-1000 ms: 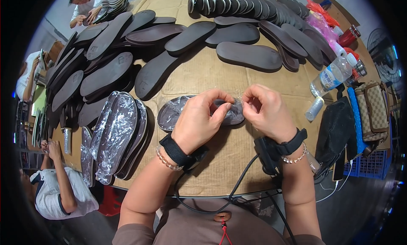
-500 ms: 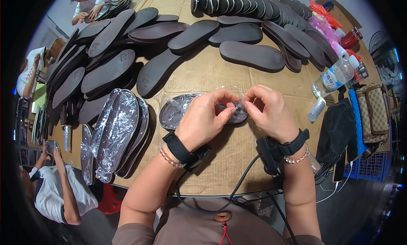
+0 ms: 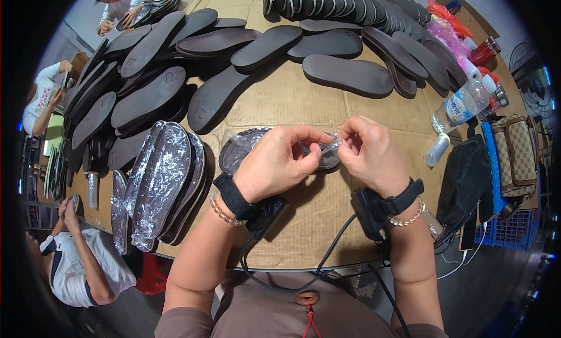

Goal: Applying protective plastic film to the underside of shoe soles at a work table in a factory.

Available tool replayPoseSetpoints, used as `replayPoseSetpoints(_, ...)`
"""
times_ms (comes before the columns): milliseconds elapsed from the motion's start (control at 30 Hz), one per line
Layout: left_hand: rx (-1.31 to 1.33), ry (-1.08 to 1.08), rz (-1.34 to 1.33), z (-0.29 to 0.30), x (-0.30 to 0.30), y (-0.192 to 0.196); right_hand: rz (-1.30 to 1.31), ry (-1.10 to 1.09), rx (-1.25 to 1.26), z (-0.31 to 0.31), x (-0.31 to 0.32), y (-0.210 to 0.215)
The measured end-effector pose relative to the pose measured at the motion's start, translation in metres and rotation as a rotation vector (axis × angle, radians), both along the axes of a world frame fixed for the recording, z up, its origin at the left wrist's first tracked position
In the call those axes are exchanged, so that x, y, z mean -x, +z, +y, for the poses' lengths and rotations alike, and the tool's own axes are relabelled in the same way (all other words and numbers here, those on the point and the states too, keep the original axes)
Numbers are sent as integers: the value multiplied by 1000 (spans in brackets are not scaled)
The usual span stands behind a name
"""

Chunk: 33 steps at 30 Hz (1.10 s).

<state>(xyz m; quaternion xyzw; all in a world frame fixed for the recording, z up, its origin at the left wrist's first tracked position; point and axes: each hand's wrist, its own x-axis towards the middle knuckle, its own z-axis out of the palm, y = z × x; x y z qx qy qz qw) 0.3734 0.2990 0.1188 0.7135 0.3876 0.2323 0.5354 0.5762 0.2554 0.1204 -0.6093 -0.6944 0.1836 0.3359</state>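
Both hands meet over the middle of the table, fingers pinched together on clear plastic film. The left hand (image 3: pixel 274 165) and the right hand (image 3: pixel 369 156) each nip the crinkled film wrap (image 3: pixel 239 145) at the right end of a dark sole (image 3: pixel 245 154) that lies flat on the table, just under and to the left of the fingertips. Most of the sole is hidden by the left hand; only its left end and a sliver between the hands show.

Each wrist wears a black strap with a small black box, and cables run from them toward the near edge. To the left, near the table's edge, lies a stack of wrapped soles (image 3: pixel 160 183), shiny with film. Beyond it and across the far half spread many bare dark soles (image 3: pixel 347 75), some overlapping, with a row stood on edge at the far side (image 3: pixel 327 2). Nothing lies between the hands and the sole they work on.

On the right stand a clear water bottle (image 3: pixel 461 107), a small roll of film (image 3: pixel 437 150), a black bag (image 3: pixel 464 183) and a brown patterned bag (image 3: pixel 517 157); pink plastic and a red cup sit further off.

The table (image 3: pixel 304 110) is covered in brown cardboard. Other people sit at the left, near and far; the floor is grey.
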Motion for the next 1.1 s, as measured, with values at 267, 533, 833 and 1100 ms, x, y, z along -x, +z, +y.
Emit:
replayPoseSetpoints(267,-135,-19,102,-2,-2,5,5,-1,9,-2,2,1)
replayPoseSetpoints(533,-275,92,48,-4,-4,-2,30,-10,16,-1,3,3)
replayPoseSetpoints(833,-87,78,-19,-3,-3,-4,100,-4,11,-1,2,3)
replayPoseSetpoints(1100,-65,77,-15,-4,-3,-1,312,-17,142,-7,1,14)
